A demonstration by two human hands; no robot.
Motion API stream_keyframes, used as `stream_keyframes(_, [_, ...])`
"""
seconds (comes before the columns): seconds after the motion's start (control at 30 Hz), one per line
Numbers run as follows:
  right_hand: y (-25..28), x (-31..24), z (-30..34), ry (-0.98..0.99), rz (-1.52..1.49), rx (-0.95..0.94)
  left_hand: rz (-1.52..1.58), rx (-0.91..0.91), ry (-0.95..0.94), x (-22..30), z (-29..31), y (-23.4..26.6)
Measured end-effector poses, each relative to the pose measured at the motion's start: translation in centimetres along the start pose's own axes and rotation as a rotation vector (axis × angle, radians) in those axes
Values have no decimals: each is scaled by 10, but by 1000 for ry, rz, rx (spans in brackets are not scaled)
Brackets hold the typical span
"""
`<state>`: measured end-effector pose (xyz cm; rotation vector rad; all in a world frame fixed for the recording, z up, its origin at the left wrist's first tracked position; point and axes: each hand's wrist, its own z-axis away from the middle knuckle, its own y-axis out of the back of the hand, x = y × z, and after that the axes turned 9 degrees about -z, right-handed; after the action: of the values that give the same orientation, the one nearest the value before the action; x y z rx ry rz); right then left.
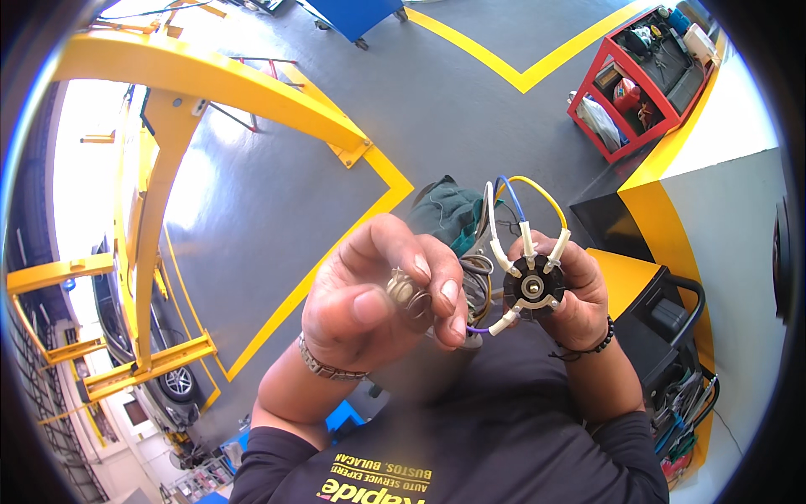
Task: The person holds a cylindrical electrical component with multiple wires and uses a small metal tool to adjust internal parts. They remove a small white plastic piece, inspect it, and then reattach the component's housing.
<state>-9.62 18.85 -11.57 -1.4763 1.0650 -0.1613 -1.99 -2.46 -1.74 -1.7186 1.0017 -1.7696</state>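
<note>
Close to the camera, my left hand (378, 290) pinches a small round silvery piece (408, 294) between thumb and fingers. It looks partly see-through with thin curved edges; its exact kind is too blurred to tell. My right hand (583, 286) is closed around a black round rotary switch (532, 287) with a metal shaft at its centre. Wires with white-sleeved terminals (528, 239) plug in around its rim, among them blue, yellow, white and purple ones. The two held things are apart. Behind them a coiled grey cable (478, 267) hangs beside a dark green cloth (445, 210).
A yellow lift frame (210, 76) arches at the left, with a car wheel (178, 382) beyond it. At the upper right stands a red tool cart (600, 109). A black and yellow cabinet with a handle (690, 307) is close to my right arm.
</note>
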Motion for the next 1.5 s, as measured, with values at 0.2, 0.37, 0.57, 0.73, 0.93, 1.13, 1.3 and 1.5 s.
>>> stream_keyframes(0.2, [-8,0,0,-22,89,68,-53,29,-41,-3,0,-2])
stream_keyframes(0.37, [-1,1,1,2,21,-15,-448,85,-147,-6,1,-14])
stream_keyframes(0.57, [-2,1,3,-6,44,12,-848,92,-230,-9,4,-17])
stream_keyframes(0.73, [-3,4,3,-11,-21,12,-952,126,-244,-11,4,-21])
stream_keyframes(0.93, [0,1,8,-45,-55,0,-860,140,-275,-16,3,-17])
stream_keyframes(1.13, [-2,-1,3,17,71,-46,-1122,99,-314,-13,4,-20])
stream_keyframes(1.3, [-6,-6,2,15,164,-55,-468,133,-146,-10,7,-14])
stream_keyframes(1.5, [-6,-11,0,17,307,-83,-97,129,-93,-4,6,-5])
